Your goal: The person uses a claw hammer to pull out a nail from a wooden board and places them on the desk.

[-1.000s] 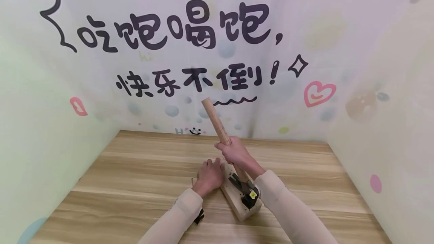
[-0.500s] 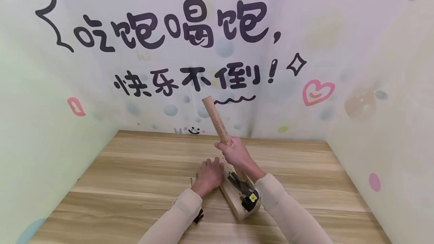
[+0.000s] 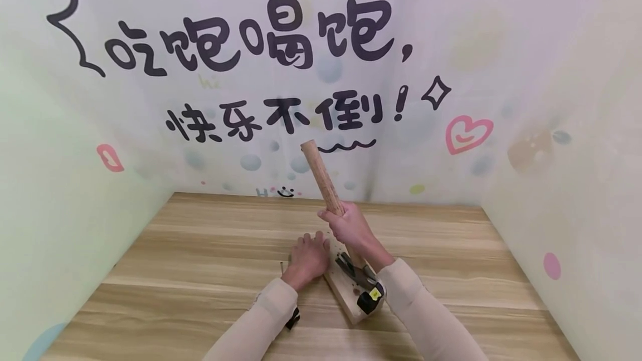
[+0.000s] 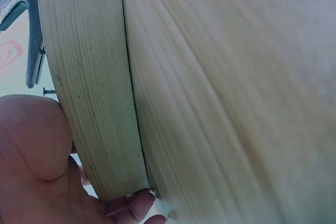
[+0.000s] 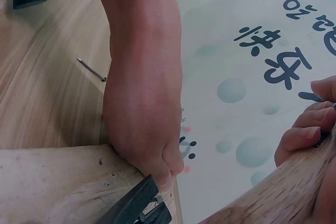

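Note:
My right hand (image 3: 351,227) grips the wooden handle of a claw hammer (image 3: 321,180), which leans up and away. Its dark head lies low over a pale wooden block (image 3: 341,297), claw toward the far end. In the left wrist view the claw (image 4: 34,51) is beside the block, and a nail (image 4: 49,92) with a flat head stands out of the block just past its tip. My left hand (image 3: 310,256) holds the block's far part, palm against it and fingers curled round its end. Small dark marks dot the block's top.
A loose nail (image 5: 92,70) lies on the wood-grain table (image 3: 200,244), left of the block. Something black (image 3: 293,318) shows beside the left sleeve. A printed wall (image 3: 251,171) closes off the back, with pale walls at both sides.
The hammer handle's free end has shifted slightly up and to the right. Both hands keep their holds. The whole head view has drifted a little.

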Available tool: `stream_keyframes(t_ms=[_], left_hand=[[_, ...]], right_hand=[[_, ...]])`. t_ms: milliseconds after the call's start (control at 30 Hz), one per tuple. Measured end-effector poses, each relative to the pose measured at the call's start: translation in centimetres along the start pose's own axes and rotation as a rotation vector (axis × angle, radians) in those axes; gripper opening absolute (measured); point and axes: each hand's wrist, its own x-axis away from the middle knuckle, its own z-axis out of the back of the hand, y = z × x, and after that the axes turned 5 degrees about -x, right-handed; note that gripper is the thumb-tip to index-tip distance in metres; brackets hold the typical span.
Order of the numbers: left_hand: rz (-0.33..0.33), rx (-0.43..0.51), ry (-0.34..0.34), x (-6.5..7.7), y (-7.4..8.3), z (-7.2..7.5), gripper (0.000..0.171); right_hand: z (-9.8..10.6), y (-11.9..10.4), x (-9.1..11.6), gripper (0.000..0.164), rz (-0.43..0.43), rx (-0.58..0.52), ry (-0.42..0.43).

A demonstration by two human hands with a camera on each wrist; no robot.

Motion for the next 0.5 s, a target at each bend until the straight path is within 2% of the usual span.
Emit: stream_keyframes(t_ms=[233,500], left_hand=[[-0.004,0.007,0.003,-0.07,-0.09,-0.22,0.035],[-0.001,0.011,-0.011,-0.06,-0.06,-0.32,0.036]], right_hand=[[0.31,0.12,0.43,0.03,0.036,-0.042,-0.009],[0.76,0.35,0.87,0.028,0.054,-0.079,0.0]])
